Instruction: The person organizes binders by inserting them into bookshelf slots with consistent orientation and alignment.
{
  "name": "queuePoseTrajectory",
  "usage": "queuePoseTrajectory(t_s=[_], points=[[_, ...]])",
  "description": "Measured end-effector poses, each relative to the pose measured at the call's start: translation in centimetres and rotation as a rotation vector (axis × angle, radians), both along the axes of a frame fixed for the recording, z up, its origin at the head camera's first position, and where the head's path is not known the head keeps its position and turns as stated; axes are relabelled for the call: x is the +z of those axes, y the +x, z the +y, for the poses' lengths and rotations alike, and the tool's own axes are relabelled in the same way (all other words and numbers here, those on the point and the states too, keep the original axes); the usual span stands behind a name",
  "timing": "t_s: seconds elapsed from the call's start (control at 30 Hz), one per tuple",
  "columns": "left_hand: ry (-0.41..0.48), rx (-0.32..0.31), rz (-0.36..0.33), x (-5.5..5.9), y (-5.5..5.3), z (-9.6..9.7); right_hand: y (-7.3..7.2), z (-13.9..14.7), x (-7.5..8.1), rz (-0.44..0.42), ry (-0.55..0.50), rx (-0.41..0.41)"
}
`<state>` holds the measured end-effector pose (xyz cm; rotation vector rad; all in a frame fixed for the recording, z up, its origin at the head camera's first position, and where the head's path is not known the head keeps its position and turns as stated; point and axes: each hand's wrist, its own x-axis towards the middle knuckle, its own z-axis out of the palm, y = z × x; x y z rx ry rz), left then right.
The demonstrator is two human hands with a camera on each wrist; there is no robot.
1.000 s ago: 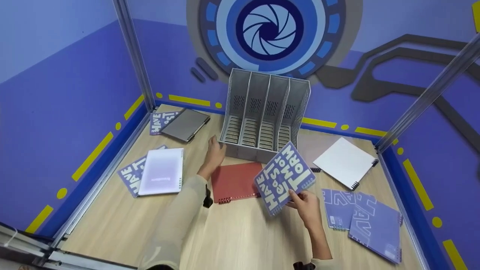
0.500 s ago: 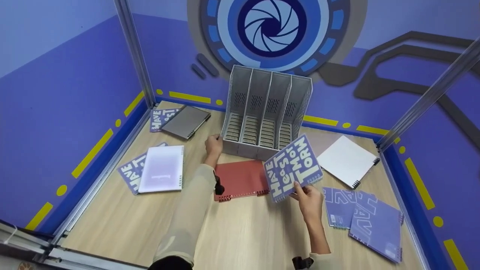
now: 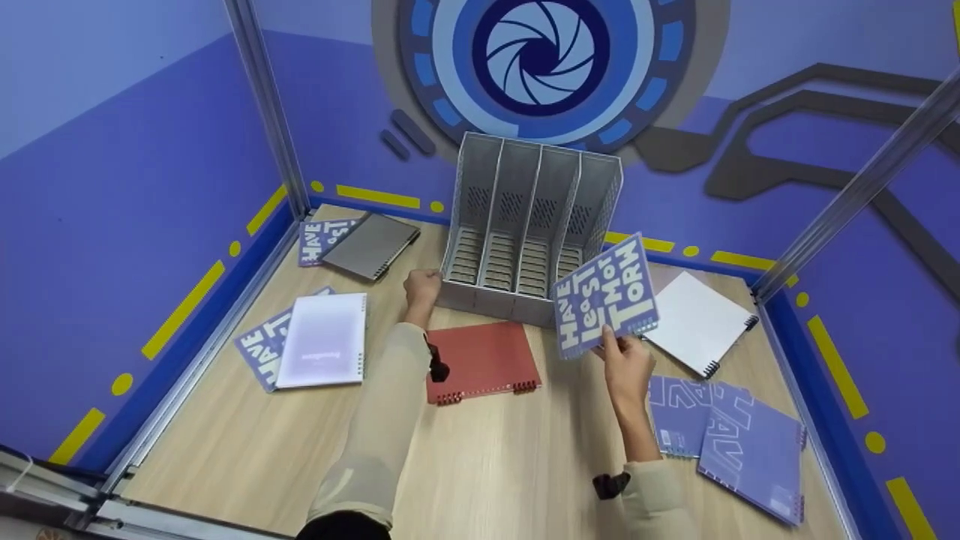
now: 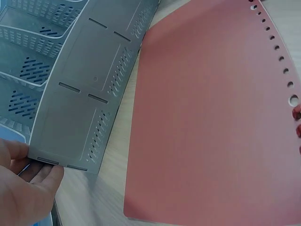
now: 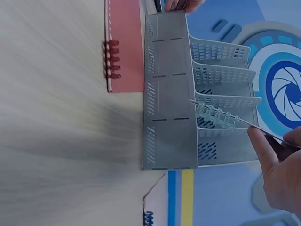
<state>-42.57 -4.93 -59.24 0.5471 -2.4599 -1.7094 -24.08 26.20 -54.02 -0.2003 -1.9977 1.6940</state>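
In the head view my right hand [image 3: 628,371] pinches a small purple spiral notebook [image 3: 600,289] with white lettering by its lower edge. The notebook is raised and tilted, overlapping the right front of a grey file organizer [image 3: 480,298] with upright dividers. In the right wrist view the notebook's coil [image 5: 216,116] shows edge-on at the organizer's open front. My left hand [image 4: 28,183] grips the organizer's front left corner, thumb on one side and fingers on the other. A red spiral notebook [image 3: 480,364] lies flat in front of the organizer.
Left on the table lie a grey notebook [image 3: 375,247] and a whitish one [image 3: 322,341], each overlapping a purple lettered notebook. Right lie a white notebook [image 3: 694,322] and two overlapping purple ones [image 3: 754,457]. Walls with metal posts [image 3: 270,112] enclose the table.
My right hand has carried the purple notebook up and to the right, away from over the red notebook toward the organizer's right compartment. My left hand stays at the organizer's left corner.
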Motion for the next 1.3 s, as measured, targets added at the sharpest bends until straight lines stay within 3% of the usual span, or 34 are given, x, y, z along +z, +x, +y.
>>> queuePoseTrajectory(t_s=[0.33, 0.67, 0.83, 1.0, 1.3], points=[[-0.029, 0.044, 0.000, 0.0, -0.5, -0.7, -5.0, 0.6, 1.3, -0.001, 0.169, -0.183], [0.021, 0.047, -0.010, 0.8, -1.1, -0.8, -9.9, -0.3, 1.7, 0.012, 0.190, -0.244], [-0.001, 0.073, -0.015, 0.9, -1.1, -0.5, -11.6, -0.7, 1.1, -0.036, 0.243, -0.272], [-0.003, 0.056, -0.024, 0.5, -1.0, 0.0, -12.9, -0.8, 0.4, -0.105, 0.272, -0.324], [-0.001, 0.062, -0.049, 0.5, -0.6, 0.2, -14.6, -1.2, -0.6, -0.211, 0.256, -0.300]])
